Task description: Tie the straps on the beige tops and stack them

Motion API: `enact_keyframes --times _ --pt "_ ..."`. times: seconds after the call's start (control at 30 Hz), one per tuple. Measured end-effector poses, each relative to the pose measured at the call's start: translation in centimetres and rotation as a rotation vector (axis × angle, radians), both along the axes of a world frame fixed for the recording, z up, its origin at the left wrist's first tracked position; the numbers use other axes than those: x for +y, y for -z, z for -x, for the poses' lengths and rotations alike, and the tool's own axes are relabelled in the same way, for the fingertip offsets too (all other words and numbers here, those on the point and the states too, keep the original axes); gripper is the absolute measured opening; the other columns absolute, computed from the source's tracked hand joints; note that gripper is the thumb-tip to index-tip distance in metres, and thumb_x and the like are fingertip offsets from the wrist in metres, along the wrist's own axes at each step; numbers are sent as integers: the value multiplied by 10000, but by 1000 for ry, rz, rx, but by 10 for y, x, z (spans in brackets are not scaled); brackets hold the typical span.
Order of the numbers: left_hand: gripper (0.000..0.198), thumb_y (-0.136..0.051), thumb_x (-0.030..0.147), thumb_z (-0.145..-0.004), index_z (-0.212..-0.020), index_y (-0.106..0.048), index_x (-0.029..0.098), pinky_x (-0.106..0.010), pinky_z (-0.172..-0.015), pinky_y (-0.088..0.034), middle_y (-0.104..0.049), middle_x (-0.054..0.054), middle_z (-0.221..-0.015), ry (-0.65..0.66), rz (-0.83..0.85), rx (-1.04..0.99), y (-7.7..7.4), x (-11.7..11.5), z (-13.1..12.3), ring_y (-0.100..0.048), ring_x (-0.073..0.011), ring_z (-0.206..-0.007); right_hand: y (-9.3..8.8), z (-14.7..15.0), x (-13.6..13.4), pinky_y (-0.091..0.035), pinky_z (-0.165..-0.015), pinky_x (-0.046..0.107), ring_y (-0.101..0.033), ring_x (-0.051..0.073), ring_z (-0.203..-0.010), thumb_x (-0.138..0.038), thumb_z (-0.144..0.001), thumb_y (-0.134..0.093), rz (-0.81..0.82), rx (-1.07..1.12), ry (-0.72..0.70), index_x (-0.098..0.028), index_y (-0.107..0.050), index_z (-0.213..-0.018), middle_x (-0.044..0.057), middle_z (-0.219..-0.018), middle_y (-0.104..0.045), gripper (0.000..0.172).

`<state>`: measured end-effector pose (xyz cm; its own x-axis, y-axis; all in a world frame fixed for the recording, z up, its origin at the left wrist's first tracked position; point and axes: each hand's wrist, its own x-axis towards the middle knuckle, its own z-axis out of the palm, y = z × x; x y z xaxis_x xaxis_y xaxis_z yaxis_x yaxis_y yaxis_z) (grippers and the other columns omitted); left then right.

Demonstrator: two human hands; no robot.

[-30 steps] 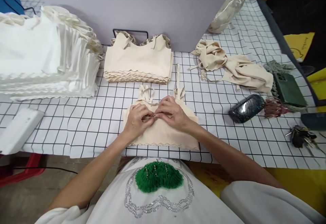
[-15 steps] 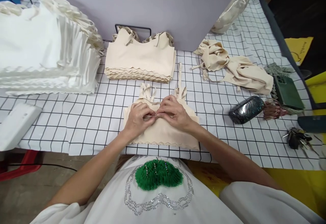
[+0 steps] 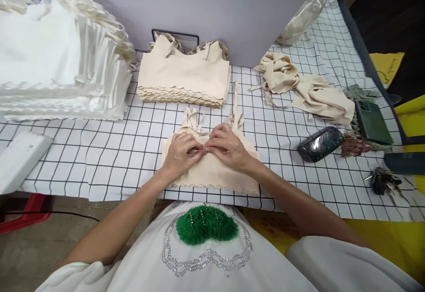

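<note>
A beige strappy bra top lies flat on the checked cloth before me, its scalloped hem toward me and its straps spread at the far side. Above its middle, my left hand and my right hand meet fingertip to fingertip. Both are closed in a pinch, and a thin pale strip runs between them. The fingers partly cover it, so I cannot tell whether it is a strap or a thread. One strap stretches away beyond my right hand.
Beyond the top sits a stack of beige tops; a tall white stack stands left. Crumpled beige garments, a dark shiny case, a green phone and keys lie right. A grey panel rises behind.
The view has shifted slightly. Both hands keep their pinch at nearly the same spot over the top, and the garments lie as before.
</note>
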<state>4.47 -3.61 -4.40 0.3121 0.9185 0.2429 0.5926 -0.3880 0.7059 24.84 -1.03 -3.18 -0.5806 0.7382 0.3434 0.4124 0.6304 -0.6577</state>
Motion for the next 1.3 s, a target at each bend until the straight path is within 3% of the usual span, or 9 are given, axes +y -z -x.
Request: enact_keyframes --times 0.5,0.93,1.3 --pt "122 -728 245 -873 -763 -690 207 -352 -772 -402 -649 1 -746 46 -25 -34 0 0 2 -568 -175 -734 -9 -4 4 -382 -881 457 -494 252 -979 -184 -1003 -513 -57 -166 -84 -201 -699 -834 63 -802 -621 252" --pt "135 -755 229 -864 -754 -684 196 -328 -735 -418 -640 22 -718 42 -72 -73 1 -1 2 -562 -147 -692 -3 0 2 -486 -821 414 -516 230 -924 -212 -952 -634 -16 85 -43 -212 -717 -848 48 -771 -645 133" --pt "133 -745 224 -871 -756 -685 195 -322 -727 -416 -644 12 -725 38 -52 -72 -2 -1 1 -562 -155 -708 0 0 1 -476 -834 432 -510 235 -935 -234 -962 -617 25 66 -29 -216 -722 -856 57 -786 -647 151"
